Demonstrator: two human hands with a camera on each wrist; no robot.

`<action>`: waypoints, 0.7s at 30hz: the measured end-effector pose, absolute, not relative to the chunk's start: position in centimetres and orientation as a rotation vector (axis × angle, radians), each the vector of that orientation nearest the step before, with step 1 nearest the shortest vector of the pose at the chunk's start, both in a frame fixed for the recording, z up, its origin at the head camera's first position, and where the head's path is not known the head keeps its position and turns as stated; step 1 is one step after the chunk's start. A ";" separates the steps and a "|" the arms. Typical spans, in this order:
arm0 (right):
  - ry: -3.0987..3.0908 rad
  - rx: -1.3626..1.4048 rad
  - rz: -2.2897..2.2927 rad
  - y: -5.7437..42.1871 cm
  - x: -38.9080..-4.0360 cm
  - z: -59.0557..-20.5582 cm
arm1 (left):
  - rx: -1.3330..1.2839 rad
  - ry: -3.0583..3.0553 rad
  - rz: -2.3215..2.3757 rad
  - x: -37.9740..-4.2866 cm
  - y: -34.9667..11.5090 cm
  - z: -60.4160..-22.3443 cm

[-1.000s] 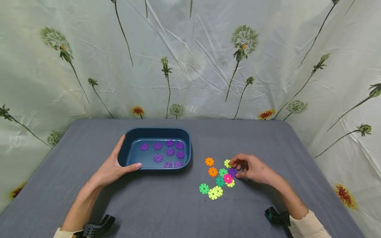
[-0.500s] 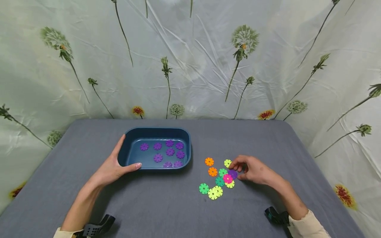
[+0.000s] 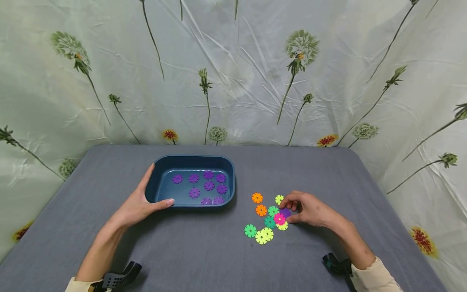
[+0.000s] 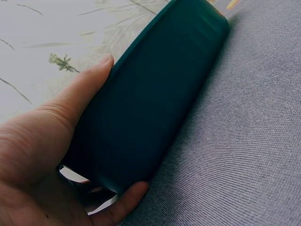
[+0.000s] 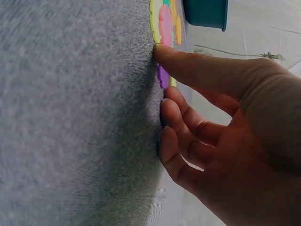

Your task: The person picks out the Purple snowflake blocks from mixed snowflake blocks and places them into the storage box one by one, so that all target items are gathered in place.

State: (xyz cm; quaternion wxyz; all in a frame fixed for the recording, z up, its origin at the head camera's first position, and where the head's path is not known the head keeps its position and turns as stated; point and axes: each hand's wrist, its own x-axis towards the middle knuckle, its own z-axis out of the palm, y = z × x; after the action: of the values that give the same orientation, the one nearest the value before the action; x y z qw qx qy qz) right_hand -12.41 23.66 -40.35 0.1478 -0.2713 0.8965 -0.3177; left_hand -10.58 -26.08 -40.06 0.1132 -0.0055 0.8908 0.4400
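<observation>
My left hand (image 3: 136, 207) grips the left end of a blue rectangular tray (image 3: 193, 163), thumb on its near rim and fingers round the side. Several purple notched plastic discs (image 3: 194, 193) lie inside it. On the cloth to the right, my right hand (image 3: 310, 209) pinches another purple disc (image 5: 163, 77) by its edges, thumb and fingertips on opposite sides, down at the table surface. That disc is partly covered by a pink disc (image 3: 279, 219). A yellow disc (image 3: 279, 199) lies just beyond the right fingertips.
Around the right hand's disc lie two orange discs (image 3: 261, 210), several green discs (image 3: 250, 230) and more yellow discs (image 3: 261, 237), some overlapping. A grey cloth (image 3: 204, 259) covers the table. Behind it hangs a flower-printed curtain (image 3: 248, 101).
My right thumb and fingertips have shifted slightly in over the purple disc. My left hand and the tray have stayed in place.
</observation>
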 end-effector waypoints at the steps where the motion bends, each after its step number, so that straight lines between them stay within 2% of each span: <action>1: 2.580 -0.779 -0.906 23.6 -12.4 -40.3 | -0.017 2.614 1.291 -10.6 -26.1 -40.1; 21: 2.630 -0.661 -0.992 22.1 -12.9 -40.1 | -0.027 2.620 1.295 -10.5 -26.0 -40.0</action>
State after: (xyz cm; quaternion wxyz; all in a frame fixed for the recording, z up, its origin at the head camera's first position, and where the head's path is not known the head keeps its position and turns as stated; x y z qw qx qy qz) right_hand -12.91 22.11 -40.08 0.1268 -0.2271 0.9034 -0.3409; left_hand -10.49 -26.01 -40.02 0.1091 -0.0092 0.8911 0.4405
